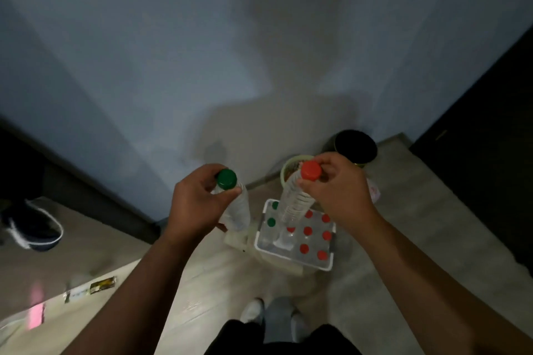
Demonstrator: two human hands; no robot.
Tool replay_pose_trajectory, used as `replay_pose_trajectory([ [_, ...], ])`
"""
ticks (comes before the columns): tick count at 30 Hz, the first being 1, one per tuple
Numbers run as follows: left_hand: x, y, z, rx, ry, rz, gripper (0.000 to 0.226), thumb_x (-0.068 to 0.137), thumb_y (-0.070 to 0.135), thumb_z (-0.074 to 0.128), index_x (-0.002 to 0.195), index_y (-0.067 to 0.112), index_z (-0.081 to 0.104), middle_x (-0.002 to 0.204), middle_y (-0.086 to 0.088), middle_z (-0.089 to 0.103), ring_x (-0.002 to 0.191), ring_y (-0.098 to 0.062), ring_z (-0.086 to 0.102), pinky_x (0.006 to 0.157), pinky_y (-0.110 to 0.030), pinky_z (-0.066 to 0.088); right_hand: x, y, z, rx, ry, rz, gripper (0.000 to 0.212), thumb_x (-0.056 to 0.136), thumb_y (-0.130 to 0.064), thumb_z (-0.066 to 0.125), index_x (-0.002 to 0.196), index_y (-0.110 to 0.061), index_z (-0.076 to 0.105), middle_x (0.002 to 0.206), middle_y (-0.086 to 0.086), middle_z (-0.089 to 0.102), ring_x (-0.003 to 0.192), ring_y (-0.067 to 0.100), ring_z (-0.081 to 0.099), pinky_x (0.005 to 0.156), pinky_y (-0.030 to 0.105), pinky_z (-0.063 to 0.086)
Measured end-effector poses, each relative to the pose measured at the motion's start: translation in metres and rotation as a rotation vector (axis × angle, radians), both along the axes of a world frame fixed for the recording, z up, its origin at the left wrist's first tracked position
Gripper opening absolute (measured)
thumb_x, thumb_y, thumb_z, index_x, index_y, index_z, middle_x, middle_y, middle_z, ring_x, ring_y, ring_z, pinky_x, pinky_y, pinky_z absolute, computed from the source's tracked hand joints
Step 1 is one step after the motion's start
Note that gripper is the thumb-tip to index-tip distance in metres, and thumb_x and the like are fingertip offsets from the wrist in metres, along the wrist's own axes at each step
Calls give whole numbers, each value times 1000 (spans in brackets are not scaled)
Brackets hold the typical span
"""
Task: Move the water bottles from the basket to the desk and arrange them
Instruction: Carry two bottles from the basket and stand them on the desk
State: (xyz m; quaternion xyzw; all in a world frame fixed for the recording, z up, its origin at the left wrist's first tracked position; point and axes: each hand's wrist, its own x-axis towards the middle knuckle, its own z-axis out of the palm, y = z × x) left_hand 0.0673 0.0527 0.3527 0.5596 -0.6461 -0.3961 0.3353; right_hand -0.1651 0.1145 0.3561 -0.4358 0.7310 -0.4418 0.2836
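Observation:
My left hand (199, 199) grips a clear water bottle with a green cap (227, 179) by its neck, held up left of the basket. My right hand (337, 190) pinches the neck of a clear bottle with a red cap (311, 170), which hangs tilted above the basket. The white basket (328, 264) stands on the floor below, holding several upright bottles with red caps (307, 230) and two with green caps (271, 222). The light desk surface (86, 311) lies at the lower left.
A pale green bin (288, 166) and a black round container (356, 145) stand by the wall behind the basket. A dark basin with a white rim (37, 228) sits at the left. A pink item (37, 311) and a small packet (102, 285) lie on the desk. My feet (271, 314) are below.

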Motion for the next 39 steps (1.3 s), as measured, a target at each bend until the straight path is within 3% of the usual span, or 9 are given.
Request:
replay_pose_trajectory([
  [3, 0, 14, 10, -36, -14, 60, 28, 72, 16, 82, 93, 27, 68, 89, 11, 70, 84, -7, 67, 73, -24, 53, -3, -2, 6, -10, 24, 79, 33, 64, -20, 86, 79, -36, 62, 81, -14, 70, 78, 1, 67, 74, 26, 56],
  [9, -3, 48, 24, -19, 167, 292, 29, 66, 7, 85, 77, 28, 69, 74, 8, 72, 68, -8, 67, 66, -28, 54, -1, 3, 21, -12, -12, 232, 32, 67, -21, 86, 90, -30, 65, 85, -16, 70, 81, -2, 67, 78, 26, 58],
  [12, 5, 66, 32, -15, 259, 387, 29, 65, 5, 85, 78, 27, 71, 78, 2, 74, 71, -13, 68, 67, -33, 55, 6, 7, 28, -27, -37, 319, 28, 69, -19, 84, 87, -29, 66, 82, -14, 71, 78, 1, 68, 76, 32, 60],
  [17, 24, 96, 47, -89, 294, 498, 32, 65, -3, 83, 85, 18, 70, 77, 0, 73, 70, -7, 66, 68, -21, 53, 30, 5, 40, -55, -93, 439, 29, 68, -14, 83, 90, -27, 69, 85, -12, 73, 82, 3, 69, 82, 38, 59],
  [22, 57, 121, 58, -118, 277, 640, 32, 66, -4, 83, 91, 10, 69, 75, 3, 71, 62, -2, 64, 56, -14, 49, 69, 3, 53, -75, -63, 589, 31, 68, -19, 84, 92, -31, 68, 88, -14, 72, 84, -1, 68, 83, 31, 58],
  [29, 120, 156, 69, -167, 176, 742, 29, 66, -1, 83, 82, 19, 70, 73, 13, 72, 64, 4, 64, 62, -11, 49, 148, 0, 71, -88, -86, 781, 31, 68, -14, 85, 91, -26, 69, 85, -13, 72, 80, -4, 68, 75, 14, 53],
  [33, 171, 171, 72, -175, 171, 840, 32, 64, 2, 85, 85, 22, 71, 78, 12, 74, 69, 0, 67, 67, -17, 54, 207, 2, 76, -86, -82, 854, 33, 68, -12, 86, 87, -30, 66, 83, -15, 71, 79, -6, 67, 71, 8, 50],
  [39, 257, 192, 75, -185, 160, 949, 35, 62, 2, 86, 81, 26, 70, 79, 15, 72, 68, 1, 65, 64, -16, 53, 304, 6, 77, -89, -96, 919, 34, 67, -10, 86, 85, -31, 65, 83, -14, 72, 79, -6, 66, 71, 9, 49],
])
